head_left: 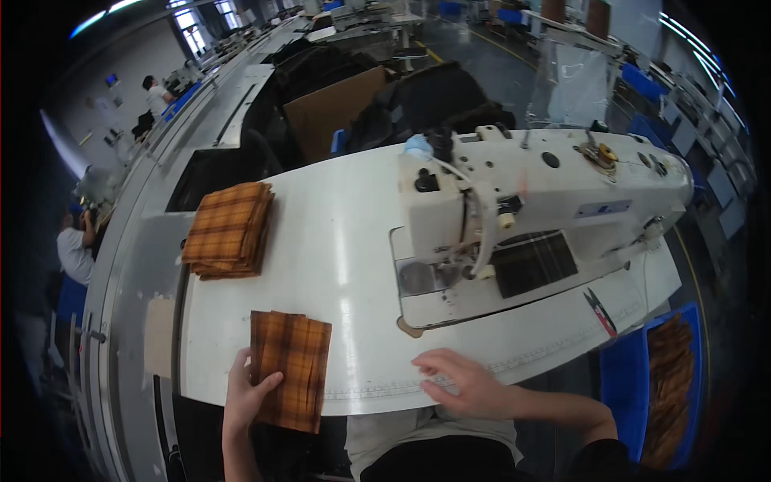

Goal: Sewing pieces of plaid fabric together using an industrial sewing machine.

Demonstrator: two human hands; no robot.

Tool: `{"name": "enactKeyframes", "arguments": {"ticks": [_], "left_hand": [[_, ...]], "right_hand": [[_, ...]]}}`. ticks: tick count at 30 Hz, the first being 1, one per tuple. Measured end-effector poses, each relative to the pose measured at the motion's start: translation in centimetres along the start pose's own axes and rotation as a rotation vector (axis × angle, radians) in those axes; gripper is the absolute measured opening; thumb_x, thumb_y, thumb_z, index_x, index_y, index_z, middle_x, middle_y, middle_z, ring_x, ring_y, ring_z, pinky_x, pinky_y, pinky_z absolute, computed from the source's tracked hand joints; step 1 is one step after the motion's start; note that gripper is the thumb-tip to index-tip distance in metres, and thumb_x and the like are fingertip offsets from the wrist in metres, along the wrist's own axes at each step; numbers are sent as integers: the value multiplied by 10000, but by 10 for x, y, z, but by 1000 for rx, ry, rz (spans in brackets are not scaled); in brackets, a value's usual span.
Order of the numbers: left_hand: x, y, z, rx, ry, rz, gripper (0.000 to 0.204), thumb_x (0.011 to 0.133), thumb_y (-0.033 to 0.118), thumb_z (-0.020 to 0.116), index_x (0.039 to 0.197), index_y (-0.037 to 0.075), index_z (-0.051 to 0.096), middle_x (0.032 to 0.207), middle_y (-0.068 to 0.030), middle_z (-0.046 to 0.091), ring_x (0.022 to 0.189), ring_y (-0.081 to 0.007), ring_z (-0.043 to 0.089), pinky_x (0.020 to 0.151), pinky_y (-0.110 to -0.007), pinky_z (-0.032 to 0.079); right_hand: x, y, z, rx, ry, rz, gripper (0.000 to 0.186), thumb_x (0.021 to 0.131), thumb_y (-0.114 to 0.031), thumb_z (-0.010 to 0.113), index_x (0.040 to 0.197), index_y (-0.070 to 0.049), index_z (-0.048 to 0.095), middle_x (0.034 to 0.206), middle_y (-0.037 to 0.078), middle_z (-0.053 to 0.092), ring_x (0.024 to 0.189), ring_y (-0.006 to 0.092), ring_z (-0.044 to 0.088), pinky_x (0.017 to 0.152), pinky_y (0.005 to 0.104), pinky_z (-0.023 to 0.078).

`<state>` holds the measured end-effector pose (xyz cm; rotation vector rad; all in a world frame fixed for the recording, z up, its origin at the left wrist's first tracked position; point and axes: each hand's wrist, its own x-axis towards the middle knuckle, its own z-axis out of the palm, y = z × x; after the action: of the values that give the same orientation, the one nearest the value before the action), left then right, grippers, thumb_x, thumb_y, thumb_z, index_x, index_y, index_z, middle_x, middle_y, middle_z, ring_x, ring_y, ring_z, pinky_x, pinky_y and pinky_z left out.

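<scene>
My left hand [250,381] grips a few orange-and-brown plaid fabric pieces [294,361] at their left edge, thumb on top. The pieces lie over the front edge of the white sewing table [321,209]. My right hand [456,384] hovers near the table's front edge with nothing in it, its thumb and fingers apart. A neat stack of the same plaid pieces [229,229] sits at the table's left side, beyond my left hand. To the right stands a white sewing machine [554,181], its needle area beyond my right hand.
Small red-handled thread snips [601,313] lie at the table's right. A blue bin [626,386] with plaid pieces stands beside it on the right. Dark fabric [426,96] and a cardboard box [329,112] are behind the table. Two other people work at the far left.
</scene>
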<state>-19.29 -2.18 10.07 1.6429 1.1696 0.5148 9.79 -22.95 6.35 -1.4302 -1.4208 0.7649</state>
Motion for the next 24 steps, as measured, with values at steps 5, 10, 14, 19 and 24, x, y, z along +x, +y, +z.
{"name": "enactKeyframes", "arguments": {"ticks": [5, 10, 14, 19, 24], "left_hand": [[-24, 18, 114, -458, -157, 295, 340, 864, 7, 653, 1179, -18, 527, 956, -85, 667, 862, -160, 646, 760, -257, 521], [-43, 32, 185, 16, -367, 451, 836, 886, -14, 667, 1527, 33, 132, 1317, -167, 503, 1166, -211, 534, 975, -321, 441], [-54, 77, 201, -309, -893, 105, 980, 916, -63, 578, 1538, 160, -145, 1319, -211, 498, 1068, -235, 614, 902, -329, 505], [-34, 59, 194, -197, -866, 193, 847, 961, 10, 545, 1542, 119, -61, 1282, -210, 558, 1016, -231, 638, 877, -328, 521], [-40, 72, 193, -175, -843, 85, 806, 968, 56, 565, 1543, 91, 1, 1272, -190, 582, 984, -199, 637, 848, -291, 515]], "right_hand": [[-17, -10, 28, 775, -209, 531, 566, 982, -258, 593, 1399, 44, 358, 1277, 136, 568, 1161, 151, 554, 977, 282, 447], [-58, -27, 5, 567, 354, 331, 643, 974, -208, 598, 1462, 58, 274, 1424, 164, 456, 1302, 182, 441, 1077, 308, 359], [-125, -24, -40, 105, 896, 209, 732, 925, -93, 627, 1504, 42, 199, 1551, 167, 280, 1431, 214, 266, 1162, 332, 249], [-232, -57, -148, -72, 1511, 113, 768, 867, -7, 640, 1512, -20, 224, 1483, 131, 392, 1347, 226, 405, 1122, 362, 334], [-417, 4, -231, -687, 1811, 698, 935, 861, -104, 690, 1544, -65, 53, 1489, 235, 353, 1345, 314, 411, 1098, 414, 356]]}}
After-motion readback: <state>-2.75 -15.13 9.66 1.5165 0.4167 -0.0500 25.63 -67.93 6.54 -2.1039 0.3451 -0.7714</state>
